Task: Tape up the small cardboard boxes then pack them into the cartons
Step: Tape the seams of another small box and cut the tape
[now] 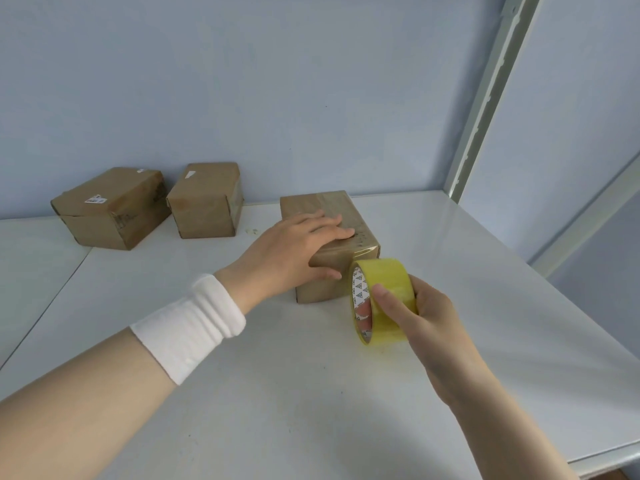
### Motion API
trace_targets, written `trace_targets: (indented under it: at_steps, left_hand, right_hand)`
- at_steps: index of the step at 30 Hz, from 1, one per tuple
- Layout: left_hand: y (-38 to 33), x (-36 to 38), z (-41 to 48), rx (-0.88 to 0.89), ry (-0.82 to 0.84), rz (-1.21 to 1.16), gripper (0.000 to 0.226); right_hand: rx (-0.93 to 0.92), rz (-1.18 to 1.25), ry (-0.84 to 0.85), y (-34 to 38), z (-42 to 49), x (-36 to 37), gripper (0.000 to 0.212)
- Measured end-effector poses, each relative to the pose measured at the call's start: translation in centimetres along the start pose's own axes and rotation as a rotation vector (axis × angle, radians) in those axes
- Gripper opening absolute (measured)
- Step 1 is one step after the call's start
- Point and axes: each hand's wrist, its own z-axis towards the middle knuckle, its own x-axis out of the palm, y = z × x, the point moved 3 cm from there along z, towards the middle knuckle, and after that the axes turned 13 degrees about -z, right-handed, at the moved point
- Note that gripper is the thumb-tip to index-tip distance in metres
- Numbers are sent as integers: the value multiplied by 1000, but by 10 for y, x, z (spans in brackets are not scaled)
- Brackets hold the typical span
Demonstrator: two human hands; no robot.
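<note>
Pressing down on the small cardboard box (346,206) near the middle of the white bench (311,410) with the left hand (298,249), fingers laid straight and flat across the lid, thumb stretched along the near face. Gripping a yellowish clear tape roll (384,289) in the right hand (427,317), thumb over the outer band, fingertips showing through the printed core. Held upright on edge, close against the box's near right corner. Running lengthwise along the lid, a glossy strip of tape, seemingly joined to the roll at that corner. Worn on the left wrist, a white wristband (188,327). Standing well apart at the back left against the pale blue wall (277,81), two more brown boxes side by side: the larger box (104,216) on the left bearing a small white label, the narrower box (204,202) just to its right. Rising at the bench's far right corner, a pale metal shelf upright (485,109).
</note>
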Motion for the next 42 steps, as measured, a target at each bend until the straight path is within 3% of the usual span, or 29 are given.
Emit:
trace_targets:
  at_steps: [6, 11, 13, 15, 17, 22, 26, 29, 32, 35, 38, 42]
  left_hand:
    - [-7, -42, 8, -37, -23, -198, 60]
    - [-3, -78, 22, -142, -44, -371, 38]
    - [-1, -82, 27, -154, -69, -324, 56]
    - [-1, -75, 27, -173, -16, -107, 91]
    - [-2, -62, 25, -170, 20, 65, 113]
    - [9, -52, 45, -146, -85, -7, 100]
    - [12, -48, 67, -103, -38, -44, 90]
    - [23, -51, 76, -158, 0, -98, 89]
    - [32, -52, 78, -186, 49, -104, 93]
    - [39, -53, 80, -257, 81, -140, 101]
    - [39, -53, 81, -269, 113, -133, 104]
    - [41, -51, 82, -274, 97, -156, 100]
  right_hand:
    - [-193, 68, 25, 47, 3, -11, 17]
    - [-299, 126, 90, 102, 36, -15, 11]
    - [-268, 138, 71, 118, 57, -16, 18]
    - [-255, 109, 68, 130, 75, -16, 25]
    - [-247, 88, 83, 134, 91, -15, 29]
    - [-221, 76, 37, 124, 119, -12, 32]
    - [-260, 60, -38, 98, 125, -17, 20]
    - [-247, -18, -197, 101, 128, -16, 20]
    - [-257, -101, -233, 109, 117, -18, 26]
    - [-153, -106, -189, 81, 88, -19, 39]
    - [5, -88, -166, 37, 64, -14, 32]
    - [35, -127, -192, 18, 72, -1, 26]
